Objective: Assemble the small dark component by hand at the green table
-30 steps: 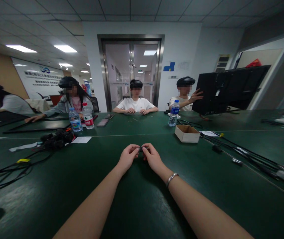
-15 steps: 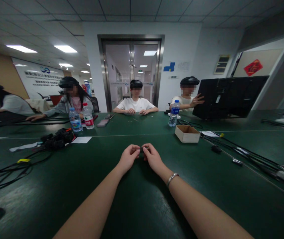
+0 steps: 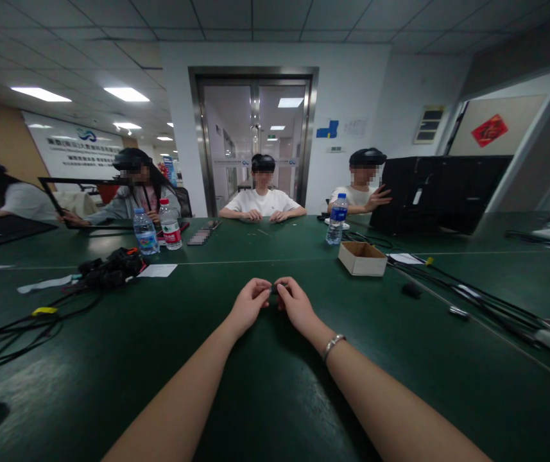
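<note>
Both my forearms stretch out over the dark green table [image 3: 275, 398]. My left hand [image 3: 247, 305] and my right hand [image 3: 295, 304] meet fingertip to fingertip at the table's middle, pinching a small dark object [image 3: 273, 289] between them. The object is mostly hidden by my fingers and too small to identify. A silver bracelet [image 3: 332, 344] circles my right wrist.
A small open cardboard box [image 3: 362, 258] sits ahead right, beside black cables [image 3: 472, 296]. Water bottles [image 3: 158, 230] and a black bundle of gear [image 3: 110, 267] lie ahead left. Several people sit around the table; one on the right holds a large black monitor panel [image 3: 441, 192].
My hands stay put on the small object. The person at right has lowered the monitor panel. The person at left has lifted a thin dark frame off the table.
</note>
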The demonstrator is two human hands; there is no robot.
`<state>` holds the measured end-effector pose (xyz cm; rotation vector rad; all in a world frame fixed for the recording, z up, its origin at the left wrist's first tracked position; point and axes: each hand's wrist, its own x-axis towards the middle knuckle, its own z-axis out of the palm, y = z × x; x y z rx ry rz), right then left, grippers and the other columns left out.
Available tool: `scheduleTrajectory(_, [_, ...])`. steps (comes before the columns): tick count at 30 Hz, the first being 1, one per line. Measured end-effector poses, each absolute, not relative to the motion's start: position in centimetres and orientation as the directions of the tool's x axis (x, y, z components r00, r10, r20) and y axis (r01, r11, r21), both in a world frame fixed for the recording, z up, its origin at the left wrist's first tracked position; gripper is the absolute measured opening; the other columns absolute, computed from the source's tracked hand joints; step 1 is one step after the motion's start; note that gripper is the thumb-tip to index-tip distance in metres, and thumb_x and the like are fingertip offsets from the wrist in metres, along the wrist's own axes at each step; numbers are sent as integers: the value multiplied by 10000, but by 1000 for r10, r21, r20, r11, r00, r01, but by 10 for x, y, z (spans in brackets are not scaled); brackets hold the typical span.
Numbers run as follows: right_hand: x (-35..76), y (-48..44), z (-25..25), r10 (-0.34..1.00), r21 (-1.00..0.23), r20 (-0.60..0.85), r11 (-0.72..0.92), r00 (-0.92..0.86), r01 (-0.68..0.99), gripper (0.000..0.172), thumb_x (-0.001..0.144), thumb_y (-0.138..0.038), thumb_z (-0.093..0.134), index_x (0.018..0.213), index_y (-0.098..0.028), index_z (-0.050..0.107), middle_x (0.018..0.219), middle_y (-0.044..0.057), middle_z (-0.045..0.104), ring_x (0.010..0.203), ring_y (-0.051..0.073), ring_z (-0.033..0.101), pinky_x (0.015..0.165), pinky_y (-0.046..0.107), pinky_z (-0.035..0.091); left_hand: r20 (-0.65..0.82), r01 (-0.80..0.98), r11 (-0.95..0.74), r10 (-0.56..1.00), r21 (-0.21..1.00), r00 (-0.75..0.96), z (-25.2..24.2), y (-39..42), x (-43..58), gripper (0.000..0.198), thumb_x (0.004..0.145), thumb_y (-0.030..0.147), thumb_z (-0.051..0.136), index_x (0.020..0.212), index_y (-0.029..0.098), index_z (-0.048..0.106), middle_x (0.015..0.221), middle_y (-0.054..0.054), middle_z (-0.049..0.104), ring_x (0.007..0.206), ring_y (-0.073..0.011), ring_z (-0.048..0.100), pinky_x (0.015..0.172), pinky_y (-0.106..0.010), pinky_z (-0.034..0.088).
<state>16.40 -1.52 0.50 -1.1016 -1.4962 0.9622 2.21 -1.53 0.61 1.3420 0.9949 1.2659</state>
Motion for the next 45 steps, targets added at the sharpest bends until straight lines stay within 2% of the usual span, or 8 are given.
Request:
scheduleTrajectory(4, [163,-16,5,961,-950,263,274,-92,149,216,832,-392,458,929,-212,527,648,-47,498,525,108,491,507,246,405,217,-70,-211,971,975,101,7,-18,19,418,642,157,737,1024,182,567,1048,-94,598,954,-191,594,837,-333,486])
scheduleTrajectory(13, [162,-15,4,964,-954,250,261,-90,148,218,821,-391,469,918,-207,537,662,-40,504,535,108,491,508,244,411,128,-91,-120,987,989,99,7,-16,24,241,736,356,659,849,159,579,829,-34,587,716,-134,583,705,-300,502])
scheduleTrajectory(21, [163,-13,1,964,-958,250,260,-86,125,215,826,-392,465,925,-216,539,652,-43,496,538,109,490,494,236,409,234,-46,-232,971,972,51,6,-17,19,394,619,68,671,986,182,583,997,-67,612,936,-183,603,882,-347,463])
scheduleTrajectory(26, [163,-13,1,965,-958,249,258,-88,126,189,830,-365,463,916,-212,532,639,-43,498,524,106,487,488,233,403,191,-57,-185,974,981,120,7,-18,19,247,668,171,683,905,161,615,912,-58,617,843,-165,605,806,-326,496])
scheduleTrajectory(30, [163,-13,2,964,-956,250,261,-88,135,211,837,-380,447,922,-206,532,649,-40,497,525,109,490,502,243,408,158,-81,-149,979,986,129,5,-15,20,279,690,336,712,874,149,615,850,-49,619,777,-152,603,748,-304,511])
scheduleTrajectory(35, [163,-14,2,959,-950,270,280,-90,135,233,830,-412,460,908,-209,543,678,-25,520,561,122,495,526,257,426,152,113,-161,985,980,84,3,-18,26,427,806,578,497,761,161,581,697,-46,600,644,-164,591,603,-289,495])
scheduleTrajectory(40, [163,-14,3,963,-955,257,266,-84,128,230,825,-402,460,906,-203,543,692,-21,523,573,121,497,525,253,423,284,231,-302,952,925,111,3,-25,26,320,833,462,510,1039,217,504,918,-53,611,701,-161,608,599,-272,475])
scheduleTrajectory(45, [163,-12,0,965,-960,248,257,-84,115,239,827,-404,448,924,-206,540,646,-36,506,545,119,494,515,250,414,303,377,-342,939,861,160,2,-22,22,248,875,440,414,889,210,507,717,2,584,662,-152,572,612,-265,433])
